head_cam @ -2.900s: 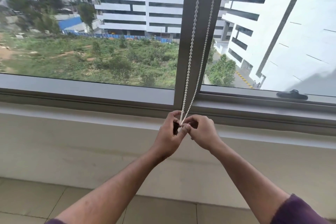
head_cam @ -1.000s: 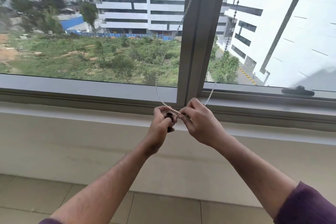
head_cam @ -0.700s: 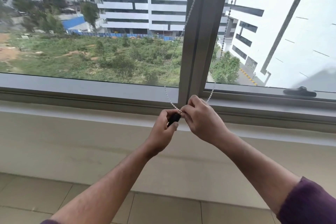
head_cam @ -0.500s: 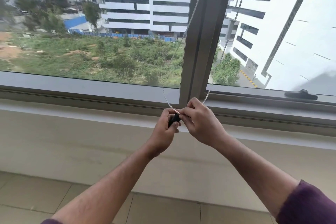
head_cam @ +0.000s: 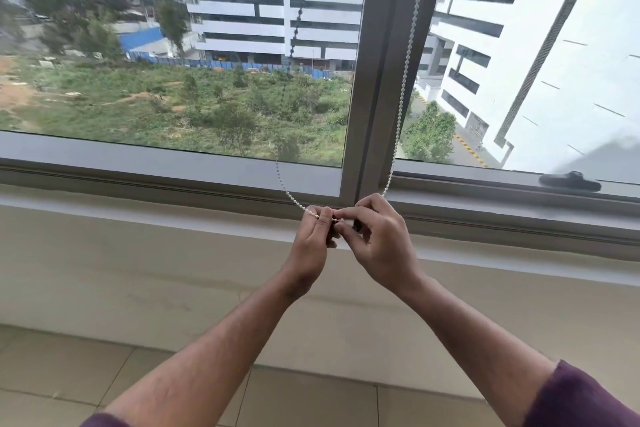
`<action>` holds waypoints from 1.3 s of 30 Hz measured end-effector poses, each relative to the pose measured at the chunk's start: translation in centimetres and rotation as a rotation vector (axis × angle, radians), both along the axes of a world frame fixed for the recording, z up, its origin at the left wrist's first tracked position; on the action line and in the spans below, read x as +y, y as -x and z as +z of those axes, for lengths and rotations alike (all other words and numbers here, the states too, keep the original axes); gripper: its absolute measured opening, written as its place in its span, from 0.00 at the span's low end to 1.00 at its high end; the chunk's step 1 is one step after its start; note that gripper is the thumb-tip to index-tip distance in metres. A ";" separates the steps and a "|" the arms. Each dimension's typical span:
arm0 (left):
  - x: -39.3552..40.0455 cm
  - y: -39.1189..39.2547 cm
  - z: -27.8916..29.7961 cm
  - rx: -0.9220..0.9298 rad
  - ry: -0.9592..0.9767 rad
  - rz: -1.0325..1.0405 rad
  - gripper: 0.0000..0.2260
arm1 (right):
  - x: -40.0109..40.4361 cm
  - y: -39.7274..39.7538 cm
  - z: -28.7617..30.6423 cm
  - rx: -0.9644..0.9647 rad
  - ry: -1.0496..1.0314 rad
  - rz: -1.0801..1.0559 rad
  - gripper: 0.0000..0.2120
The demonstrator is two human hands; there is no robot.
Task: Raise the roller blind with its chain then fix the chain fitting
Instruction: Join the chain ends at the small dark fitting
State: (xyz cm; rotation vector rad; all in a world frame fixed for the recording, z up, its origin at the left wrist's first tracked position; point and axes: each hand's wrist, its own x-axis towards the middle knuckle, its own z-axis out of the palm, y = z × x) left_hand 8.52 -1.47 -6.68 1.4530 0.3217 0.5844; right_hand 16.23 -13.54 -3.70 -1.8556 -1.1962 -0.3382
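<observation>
A wide window (head_cam: pixel 173 156) is looking over grass and white buildings. Below its post (head_cam: pixel 374 80), the left hand (head_cam: pixel 311 239) and right hand (head_cam: pixel 377 239) are pinching the bead chain (head_cam: pixel 401 87), fingers curled; the fitting between them is hardly showing.

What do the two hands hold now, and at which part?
Both the left hand and right hand pinch the bead chain at the bottom of its loop.
</observation>
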 end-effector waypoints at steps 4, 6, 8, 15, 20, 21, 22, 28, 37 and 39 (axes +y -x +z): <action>-0.2 0.1 -0.2 0.014 0.025 0.017 0.13 | -0.4 -0.2 0.1 0.105 -0.063 -0.034 0.12; -0.3 0.3 -0.2 0.013 0.023 0.007 0.15 | -0.6 -0.5 0.5 0.193 -0.108 -0.035 0.13; -0.4 0.4 0.0 0.007 0.016 -0.001 0.19 | -0.8 -0.8 1.0 0.241 -0.136 -0.005 0.13; -0.7 0.1 0.0 -0.001 -0.016 0.026 0.09 | -0.9 -1.6 2.3 0.147 0.091 0.056 0.17; -0.7 0.1 0.1 0.009 -0.042 0.012 0.10 | -0.9 -1.4 2.8 0.056 0.170 0.059 0.14; -0.7 0.1 0.1 0.011 -0.047 0.012 0.10 | -0.8 -1.4 2.8 0.045 0.170 0.050 0.14; -0.7 0.2 0.1 0.013 -0.051 0.013 0.09 | -0.7 -1.3 2.9 0.039 0.165 0.042 0.14; -0.7 0.5 0.4 0.003 -0.076 0.023 0.08 | -0.3 -1.3 2.5 0.083 0.115 0.023 0.13; -0.4 0.8 0.4 -0.040 -0.125 0.049 0.04 | 0.1 -1.1 1.8 0.272 0.056 0.017 0.13; -0.4 0.7 0.5 -0.042 -0.125 0.052 0.05 | 0.2 -1.1 1.8 0.285 0.043 0.017 0.13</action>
